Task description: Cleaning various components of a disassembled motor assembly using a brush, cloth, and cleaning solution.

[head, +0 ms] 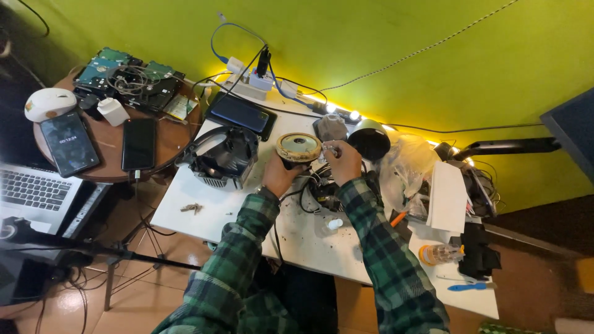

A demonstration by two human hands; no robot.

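My left hand (279, 175) grips a round, dusty beige motor part (299, 148) from below and holds it above the white table (210, 213). My right hand (342, 161) is closed beside the part's right edge, pinching something small that I cannot make out. Both sleeves are green plaid. A black fan housing (223, 158) sits just left of my left hand. Tangled black wires (315, 192) lie under my hands.
A round brown table (108, 151) at left carries two phones, a white mouse and circuit boards. A laptop (34, 192) sits lower left. A power strip (250, 83), a dark tablet (240, 114), a black lamp head (369, 139), plastic bags, a white paper and a blue tool lie around.
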